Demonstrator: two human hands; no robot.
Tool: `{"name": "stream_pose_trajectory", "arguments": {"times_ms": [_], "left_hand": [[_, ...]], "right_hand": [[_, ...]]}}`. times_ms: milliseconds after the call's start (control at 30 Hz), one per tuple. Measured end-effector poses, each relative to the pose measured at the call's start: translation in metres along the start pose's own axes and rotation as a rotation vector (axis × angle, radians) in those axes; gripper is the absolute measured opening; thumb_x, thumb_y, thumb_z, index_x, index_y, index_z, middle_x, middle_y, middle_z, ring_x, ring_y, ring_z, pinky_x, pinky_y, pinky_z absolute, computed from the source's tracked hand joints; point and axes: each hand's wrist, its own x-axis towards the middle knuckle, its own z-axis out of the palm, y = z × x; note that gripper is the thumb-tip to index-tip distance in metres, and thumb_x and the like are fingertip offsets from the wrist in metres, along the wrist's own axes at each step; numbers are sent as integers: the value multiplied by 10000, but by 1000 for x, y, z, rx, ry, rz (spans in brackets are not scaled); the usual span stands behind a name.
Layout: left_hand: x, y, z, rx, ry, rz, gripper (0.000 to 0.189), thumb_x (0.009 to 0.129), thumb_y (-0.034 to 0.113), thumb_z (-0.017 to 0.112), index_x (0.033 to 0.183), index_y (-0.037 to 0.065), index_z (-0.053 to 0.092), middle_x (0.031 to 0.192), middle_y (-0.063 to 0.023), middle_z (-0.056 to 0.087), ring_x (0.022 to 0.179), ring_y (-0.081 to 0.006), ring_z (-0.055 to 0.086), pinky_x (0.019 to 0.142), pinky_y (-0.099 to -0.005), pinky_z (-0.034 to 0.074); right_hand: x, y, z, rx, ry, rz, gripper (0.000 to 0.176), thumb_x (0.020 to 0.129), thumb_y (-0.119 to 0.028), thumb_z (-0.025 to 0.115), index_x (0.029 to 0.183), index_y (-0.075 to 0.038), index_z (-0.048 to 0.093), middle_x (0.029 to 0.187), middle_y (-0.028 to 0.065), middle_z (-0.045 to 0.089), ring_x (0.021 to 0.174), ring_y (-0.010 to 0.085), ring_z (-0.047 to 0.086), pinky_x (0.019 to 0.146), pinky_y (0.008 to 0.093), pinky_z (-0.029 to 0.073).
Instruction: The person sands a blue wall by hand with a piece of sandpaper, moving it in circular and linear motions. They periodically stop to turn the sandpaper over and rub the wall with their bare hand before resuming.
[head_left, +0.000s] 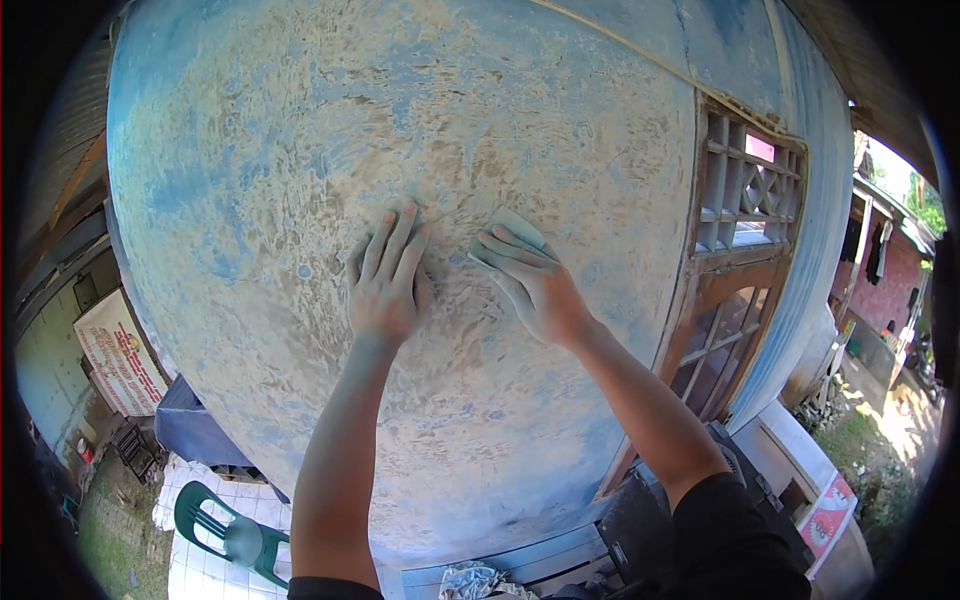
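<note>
Both hands are raised against a blue wall [250,330] with patchy, worn paint and pale dust. My left hand [388,275] lies on the wall with its fingers spread upward; a greyish edge shows behind its fingertips, too little to identify. To its right, my right hand [530,280] presses a pale grey-green sheet [520,226] to the wall, fingers over it and thumb below. Dust coats both hands and the forearms. What lies under the palms is hidden.
At right, a wooden-framed window [730,260] with lattice panes is set in the wall. Below left stand a green plastic chair [242,542] on white tiles and a dark blue covered object [195,425]. A black case-like object [640,530] sits at lower right.
</note>
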Motion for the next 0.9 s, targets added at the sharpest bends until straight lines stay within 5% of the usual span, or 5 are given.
{"name": "stream_pose_trajectory", "arguments": {"times_ms": [200,267,500,733,900], "left_hand": [[-69,109,-12,-713,-90,-500,304,923,112,693,1217,39,694,1503,-200,615,1429,-417,516,1170,-527,370],[-100,147,-19,-1316,-311,-910,300,1027,195,629,1270,31,690,1305,-152,718,1254,-277,634,1110,-421,424],[-134,207,-40,-2122,-15,-1304,294,1123,217,540,1277,-5,656,1165,-86,719,1065,-154,638,998,-330,451],[-132,214,-49,-1747,-68,-1244,97,1087,99,648,1061,6,654,922,-39,705,821,-92,606,755,-262,482],[-129,239,-56,-1756,24,-1264,76,1076,69,659,1036,6,668,890,-40,707,744,-77,588,658,-260,460]], "right_hand": [[-78,-39,-16,1164,325,936,409,1120,-319,616,1263,40,751,1181,108,786,1100,156,687,929,325,513],[-109,-51,-21,1306,271,1205,436,1112,-347,638,1237,54,755,1072,63,772,973,91,652,870,293,487],[-153,-91,-3,1260,473,1172,367,1109,-277,643,1201,59,757,1059,60,763,995,111,660,929,293,480],[-174,-113,-3,1579,453,1129,317,1058,-176,711,1277,53,708,1161,92,762,1043,139,683,968,313,494],[-162,-136,0,1613,535,1096,382,1030,-140,736,1358,41,660,1177,84,756,999,131,701,742,285,540]]}}
